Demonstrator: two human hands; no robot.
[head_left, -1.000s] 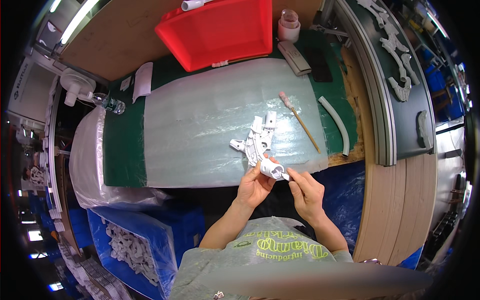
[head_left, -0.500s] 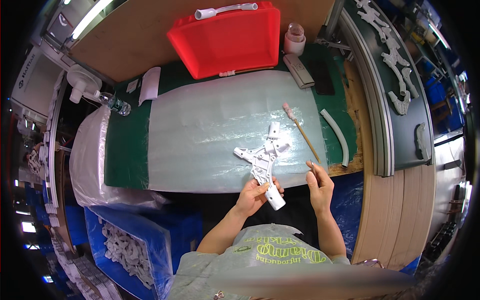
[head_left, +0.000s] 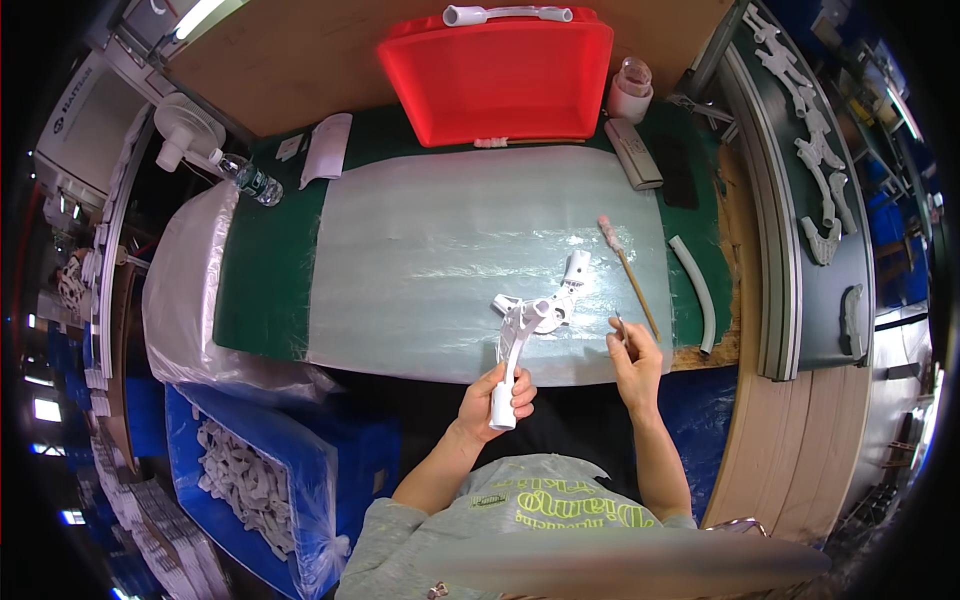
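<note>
I see my left hand (head_left: pixel 497 398) wrapped around the tube end of a white plastic part (head_left: pixel 523 340), fingers clamped on it, near the front edge of the bench. The part runs up from that hand to its branched head, which lies over the foam sheet (head_left: pixel 440 260) covering the green mat (head_left: pixel 265 270). My right hand (head_left: pixel 636 362) is just to the right of the part, apart from it, with thumb and forefinger pinched together on a thin tool (head_left: pixel 618 326); it is too small for me to tell what kind. Just beyond that hand a brush (head_left: pixel 628 278) with a pale pink tip and a wooden handle lies on the foam, tilted, and further right a curved grey strip (head_left: pixel 695 290) rests on the mat. At the back of the bench I see a red case (head_left: pixel 495 75) with a white handle, a small lidded jar (head_left: pixel 631 90) beside it on the right, then a grey bar (head_left: pixel 633 155) and a black slab (head_left: pixel 677 170). On the left of the mat are a folded paper (head_left: pixel 326 148) and a lying plastic bottle (head_left: pixel 248 178). Down at my left stands a blue bin (head_left: pixel 260 480) lined with clear plastic and holding white parts. At the far right more white parts (head_left: pixel 815 150) lie along a grey rail.
</note>
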